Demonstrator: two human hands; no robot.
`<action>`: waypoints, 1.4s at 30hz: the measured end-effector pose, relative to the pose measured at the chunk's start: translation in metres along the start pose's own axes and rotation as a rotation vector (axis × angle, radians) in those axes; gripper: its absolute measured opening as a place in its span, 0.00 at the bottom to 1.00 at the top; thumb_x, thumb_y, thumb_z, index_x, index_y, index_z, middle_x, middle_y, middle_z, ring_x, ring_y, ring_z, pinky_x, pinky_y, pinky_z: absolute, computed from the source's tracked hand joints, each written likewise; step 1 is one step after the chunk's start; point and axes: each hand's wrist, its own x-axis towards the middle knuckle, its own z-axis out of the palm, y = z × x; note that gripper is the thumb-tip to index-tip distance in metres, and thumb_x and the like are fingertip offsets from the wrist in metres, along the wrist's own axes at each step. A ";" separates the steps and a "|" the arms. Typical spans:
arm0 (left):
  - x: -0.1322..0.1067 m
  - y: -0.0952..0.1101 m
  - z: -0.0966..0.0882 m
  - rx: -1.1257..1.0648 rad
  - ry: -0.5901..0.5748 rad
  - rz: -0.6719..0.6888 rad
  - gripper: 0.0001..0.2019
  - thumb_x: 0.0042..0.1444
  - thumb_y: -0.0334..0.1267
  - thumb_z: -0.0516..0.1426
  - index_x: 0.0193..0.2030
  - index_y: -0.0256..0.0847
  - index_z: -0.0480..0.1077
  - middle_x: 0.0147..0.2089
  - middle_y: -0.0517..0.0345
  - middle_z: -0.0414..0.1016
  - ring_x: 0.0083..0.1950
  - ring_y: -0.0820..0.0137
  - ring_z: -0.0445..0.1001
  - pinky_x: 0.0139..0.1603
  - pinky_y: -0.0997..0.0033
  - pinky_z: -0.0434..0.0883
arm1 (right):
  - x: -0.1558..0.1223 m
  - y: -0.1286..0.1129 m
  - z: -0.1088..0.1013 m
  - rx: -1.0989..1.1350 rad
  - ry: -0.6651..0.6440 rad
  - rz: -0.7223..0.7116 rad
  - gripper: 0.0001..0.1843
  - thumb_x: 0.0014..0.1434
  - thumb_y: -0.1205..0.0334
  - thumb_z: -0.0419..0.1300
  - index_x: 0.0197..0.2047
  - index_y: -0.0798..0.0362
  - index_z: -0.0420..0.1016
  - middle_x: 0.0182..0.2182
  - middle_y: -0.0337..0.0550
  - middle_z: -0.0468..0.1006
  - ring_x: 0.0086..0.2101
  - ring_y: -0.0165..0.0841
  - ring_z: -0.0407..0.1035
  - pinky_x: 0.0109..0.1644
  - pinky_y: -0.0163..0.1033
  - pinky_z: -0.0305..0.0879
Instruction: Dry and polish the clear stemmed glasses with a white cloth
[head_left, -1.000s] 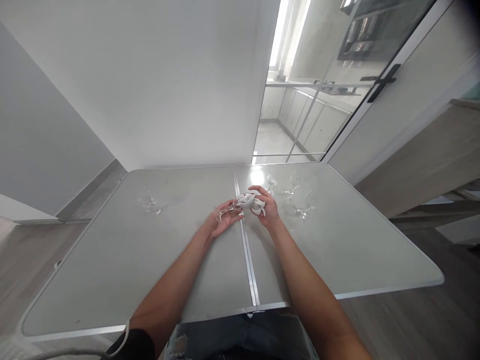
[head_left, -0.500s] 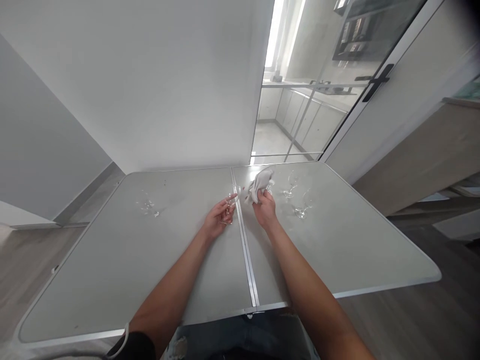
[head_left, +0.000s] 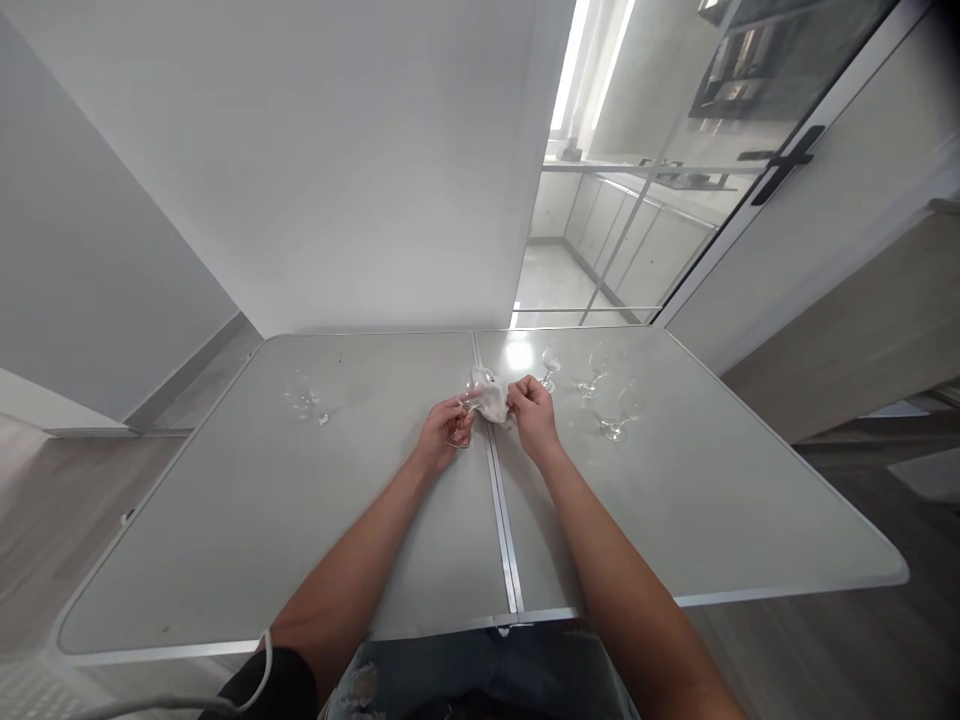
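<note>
Near the table's middle seam, my left hand [head_left: 442,432] is closed around a clear stemmed glass [head_left: 459,436], whose foot shows below the fingers. My right hand [head_left: 533,410] pinches a white cloth [head_left: 492,402]. The cloth lies against the upper part of that glass and hides some of its bowl. To the right of my right hand stand three more clear stemmed glasses: a far one [head_left: 550,368], a middle one [head_left: 592,375] and a nearer one [head_left: 615,422].
On the left half of the pale folding table [head_left: 262,540], clear glassware [head_left: 307,402] appears to lie on its side. A metal seam [head_left: 501,520] divides the tabletop. A wall [head_left: 375,200] and a glazed door [head_left: 592,260] stand beyond the far edge.
My right hand has brought the cloth left and down onto the glass in my left hand. The far glass behind the cloth now shows. The view has shifted slightly.
</note>
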 end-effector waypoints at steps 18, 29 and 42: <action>0.001 0.003 -0.002 -0.140 0.098 0.106 0.24 0.53 0.38 0.61 0.57 0.33 0.73 0.27 0.63 0.64 0.19 0.80 0.53 0.20 0.76 0.61 | -0.008 -0.004 0.002 -0.816 -0.276 -0.376 0.09 0.65 0.60 0.57 0.36 0.50 0.78 0.41 0.48 0.76 0.45 0.41 0.68 0.50 0.46 0.62; 0.001 -0.005 0.000 0.004 -0.020 -0.003 0.26 0.55 0.39 0.62 0.60 0.35 0.72 0.29 0.62 0.67 0.20 0.81 0.56 0.22 0.76 0.62 | -0.003 -0.011 0.006 0.611 0.145 0.257 0.17 0.57 0.44 0.65 0.35 0.48 0.69 0.32 0.40 0.77 0.33 0.35 0.73 0.32 0.39 0.69; 0.003 -0.018 -0.001 0.171 -0.095 0.029 0.27 0.53 0.47 0.68 0.56 0.40 0.69 0.29 0.62 0.70 0.21 0.78 0.63 0.27 0.72 0.71 | -0.009 -0.026 0.007 0.543 -0.247 0.257 0.16 0.53 0.50 0.70 0.40 0.49 0.76 0.41 0.42 0.81 0.40 0.36 0.73 0.43 0.40 0.70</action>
